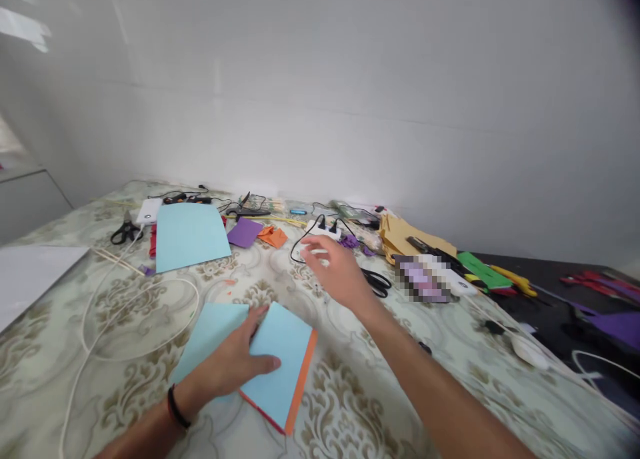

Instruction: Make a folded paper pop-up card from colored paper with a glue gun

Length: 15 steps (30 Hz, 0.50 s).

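My left hand (233,362) lies on light blue paper, its thumb on the right piece (285,352) and its other fingers at the gap between the two pieces. An orange strip (301,381) runs along the right piece's right edge, and red shows under its lower edge. The left blue piece (213,326) is partly under my left hand and wrist. Raised above the table to the right, my right hand (333,266) has its fingers apart and holds nothing. Black-handled scissors (376,282) rest just beyond my right wrist.
A large blue sheet (191,238), purple paper (245,233) and orange paper (273,236) lie farther back. Black scissors (126,230) and a looping white cable (90,339) are at left. A power strip (324,230), yellow paper (415,236) and tools stand toward the back right.
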### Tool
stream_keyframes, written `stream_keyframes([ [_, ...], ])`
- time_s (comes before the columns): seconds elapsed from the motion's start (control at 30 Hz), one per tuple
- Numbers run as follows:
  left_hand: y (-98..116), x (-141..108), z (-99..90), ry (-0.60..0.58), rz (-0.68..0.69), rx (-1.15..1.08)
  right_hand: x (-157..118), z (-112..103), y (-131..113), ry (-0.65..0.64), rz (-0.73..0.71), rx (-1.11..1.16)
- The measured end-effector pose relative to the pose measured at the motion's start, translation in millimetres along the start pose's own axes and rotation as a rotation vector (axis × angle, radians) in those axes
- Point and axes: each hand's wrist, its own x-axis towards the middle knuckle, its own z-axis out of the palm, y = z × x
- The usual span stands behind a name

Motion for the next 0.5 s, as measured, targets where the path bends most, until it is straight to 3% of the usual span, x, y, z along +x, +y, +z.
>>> stream_keyframes([
  [0.1,6,-4,-0.3,-0.023,0.039,0.071,67,37,9,-0.092,0.04,-0.137],
  [0.2,11,-6,-1.5,-0.023,0.058,0.147,109,79,21,-0.13,0.122,-0.282],
  [0.33,3,1,-3.7,0.013,0.05,0.258,133,113,30,-0.1,0.241,-0.386],
  [0.5,-11,12,-7.9,-0.036,0.09,0.497,145,117,34,-0.087,0.314,-0.333],
])
